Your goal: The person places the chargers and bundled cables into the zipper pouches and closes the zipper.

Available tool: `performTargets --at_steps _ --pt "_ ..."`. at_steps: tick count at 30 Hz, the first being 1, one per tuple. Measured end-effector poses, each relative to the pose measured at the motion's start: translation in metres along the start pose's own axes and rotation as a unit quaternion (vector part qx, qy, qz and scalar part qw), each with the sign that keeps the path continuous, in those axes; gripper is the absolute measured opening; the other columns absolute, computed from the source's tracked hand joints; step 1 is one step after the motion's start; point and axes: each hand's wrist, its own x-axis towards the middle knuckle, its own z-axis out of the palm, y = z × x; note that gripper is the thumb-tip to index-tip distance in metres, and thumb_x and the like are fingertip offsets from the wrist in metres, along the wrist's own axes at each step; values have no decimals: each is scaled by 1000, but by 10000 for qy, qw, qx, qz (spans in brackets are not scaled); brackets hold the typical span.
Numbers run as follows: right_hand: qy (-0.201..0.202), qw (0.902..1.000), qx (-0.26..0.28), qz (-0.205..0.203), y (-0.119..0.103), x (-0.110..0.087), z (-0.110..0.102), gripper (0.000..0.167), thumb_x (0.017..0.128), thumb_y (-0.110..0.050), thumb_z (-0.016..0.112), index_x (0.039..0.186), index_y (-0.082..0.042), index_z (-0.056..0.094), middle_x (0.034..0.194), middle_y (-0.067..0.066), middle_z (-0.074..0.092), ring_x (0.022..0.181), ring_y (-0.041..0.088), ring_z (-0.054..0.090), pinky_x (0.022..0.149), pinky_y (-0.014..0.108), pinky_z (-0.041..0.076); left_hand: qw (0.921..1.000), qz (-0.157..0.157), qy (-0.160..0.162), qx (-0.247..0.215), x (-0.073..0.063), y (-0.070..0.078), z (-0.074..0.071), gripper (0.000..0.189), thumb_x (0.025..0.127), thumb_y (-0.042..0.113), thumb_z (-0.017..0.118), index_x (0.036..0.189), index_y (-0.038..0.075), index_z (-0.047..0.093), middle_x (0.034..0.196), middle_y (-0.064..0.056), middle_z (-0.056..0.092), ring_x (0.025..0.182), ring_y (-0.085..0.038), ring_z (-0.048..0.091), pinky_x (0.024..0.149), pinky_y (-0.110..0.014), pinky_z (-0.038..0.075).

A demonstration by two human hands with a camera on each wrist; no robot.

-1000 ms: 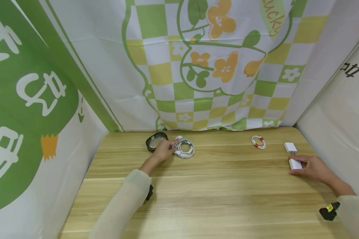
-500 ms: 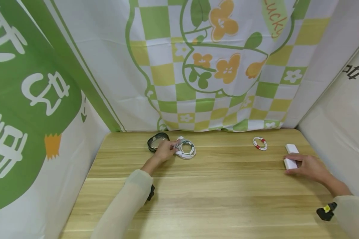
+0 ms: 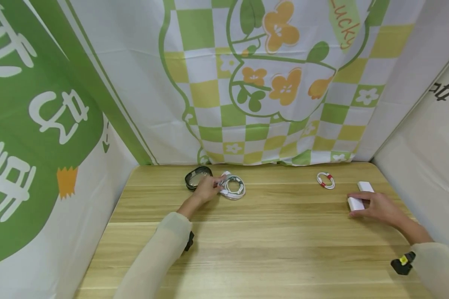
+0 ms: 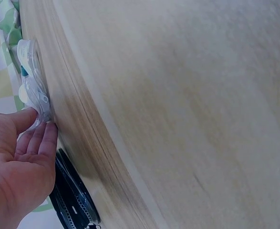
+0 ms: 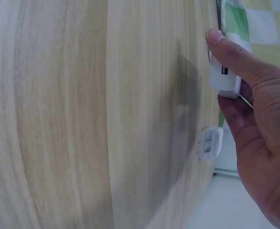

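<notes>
At the back left of the table, my left hand (image 3: 207, 189) pinches the near side of a coiled white cable (image 3: 235, 187); the left wrist view shows thumb and fingertips on its clear wrapping (image 4: 37, 93). Just left of that hand lies a coiled black cable (image 3: 193, 185), partly covered by it. On the right, my right hand (image 3: 381, 208) holds a white charger (image 3: 356, 204) between thumb and fingers. A slot shows on the end of this charger (image 5: 224, 70) in the right wrist view. Behind the hand, a second white charger (image 3: 366, 187) lies on the table.
A small white cable coil with red ties (image 3: 326, 181) lies at the back right of the wooden table (image 3: 269, 245). A patterned cloth (image 3: 254, 124) hangs along the back edge, and cloth walls stand at both sides.
My right hand has moved left with the white charger, away from the second charger, which stays on the table. The left hand keeps its grip on the coiled white cable.
</notes>
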Motion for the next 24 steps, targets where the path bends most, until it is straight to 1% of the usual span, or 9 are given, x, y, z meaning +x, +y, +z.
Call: performTargets --at_steps 5,9,12,15,21,24 --pt "-10 9999 143 -81 -4 4 1 60 68 -25 101 119 -1 78 108 18 79 85 -2 58 66 22 48 10000 -26 7 7 0 -1 1 48 97 3 75 143 7 64 145 -9 63 119 -24 68 99 -37 56" --pt "-132 9996 229 14 -10 8 0 61 71 -25 100 121 1 77 110 20 79 84 -2 58 66 23 50 10000 36 21 21 -1 0 0 48 96 2 75 143 5 64 145 -9 63 127 -28 66 103 -40 56" --pt "-258 9993 225 147 -15 11 -1 62 73 -28 99 123 1 76 112 22 78 85 0 60 68 24 51 10000 -1 26 -19 -1 1 0 48 96 1 75 142 5 64 145 -9 63 128 -29 66 104 -39 55" --pt "-326 9992 141 188 -18 15 -1 63 73 -31 99 124 0 77 114 23 78 86 3 62 67 25 51 10000 -39 36 -62 -1 0 1 47 96 1 75 142 5 64 144 -10 63 128 -29 66 103 -38 56" --pt "-284 9995 41 -141 -20 24 1 63 71 -28 100 121 2 77 111 22 78 82 7 62 65 26 50 10000 -25 20 -24 -1 0 1 48 96 2 75 142 6 64 144 -9 63 127 -28 66 104 -39 55" --pt "-263 9994 6 -237 -23 29 3 63 71 -29 100 121 2 77 112 22 78 85 9 65 66 26 52 10000 -54 -1 -35 -1 0 -1 48 96 2 76 142 7 64 145 -8 63 126 -27 67 103 -38 56"
